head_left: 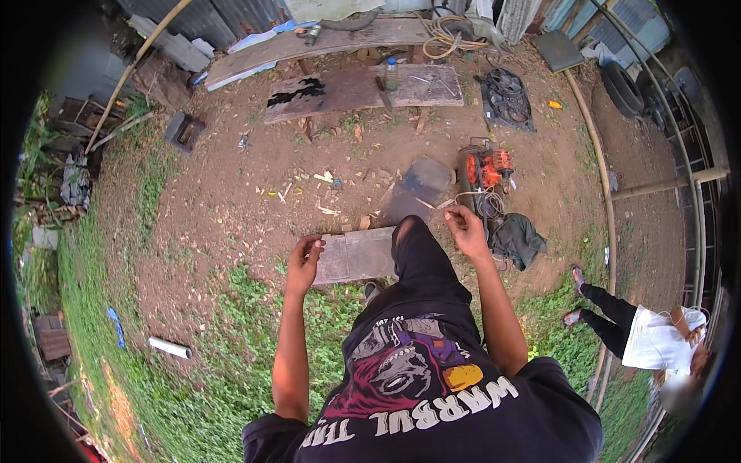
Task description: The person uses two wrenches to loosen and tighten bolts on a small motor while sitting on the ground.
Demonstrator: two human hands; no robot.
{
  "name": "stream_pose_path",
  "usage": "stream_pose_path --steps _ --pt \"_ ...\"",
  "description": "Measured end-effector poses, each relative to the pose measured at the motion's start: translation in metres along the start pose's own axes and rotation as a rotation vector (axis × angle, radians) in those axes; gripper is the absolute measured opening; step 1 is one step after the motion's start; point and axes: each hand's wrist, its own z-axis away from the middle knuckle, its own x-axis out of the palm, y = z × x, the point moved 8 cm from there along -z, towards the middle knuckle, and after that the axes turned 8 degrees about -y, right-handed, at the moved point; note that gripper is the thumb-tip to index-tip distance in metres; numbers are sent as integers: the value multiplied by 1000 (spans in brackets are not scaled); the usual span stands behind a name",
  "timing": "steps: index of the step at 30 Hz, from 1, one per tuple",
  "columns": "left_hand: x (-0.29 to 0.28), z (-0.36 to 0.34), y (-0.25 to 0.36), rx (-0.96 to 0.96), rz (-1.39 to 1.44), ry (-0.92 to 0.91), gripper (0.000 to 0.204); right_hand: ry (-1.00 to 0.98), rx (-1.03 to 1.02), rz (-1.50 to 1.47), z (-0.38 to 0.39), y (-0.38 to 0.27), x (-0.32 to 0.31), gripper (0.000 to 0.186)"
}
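Note:
My left hand (306,262) hangs beside the left end of a low wooden bench (353,256), its fingers loosely bent and nothing visible in them. Out in front of my right side, my right hand (466,231) has its fingers curled but apart, also with nothing visible in it. Just beyond that hand stand an orange and black air compressor (488,168) and a dark crumpled cloth (520,241). A dark flat panel (423,184) lies on the dirt ahead of my raised knee.
Ahead is a plank bench (347,99) with a blue-capped bottle (391,77); behind it, a longer bench (262,62) carries a coiled hose (448,40). A black fan assembly (505,98) lies right. A person in a white shirt (660,339) is at far right. A white pipe (170,348) lies left.

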Motion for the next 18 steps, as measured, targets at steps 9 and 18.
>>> stream_pose_path --steps 9,18 --pt "59 -165 34 64 98 -16 26 119 29 -8 -128 38 -55 21" --pt "190 -427 147 189 -171 -384 25 156 33 130 -342 39 -152 21"
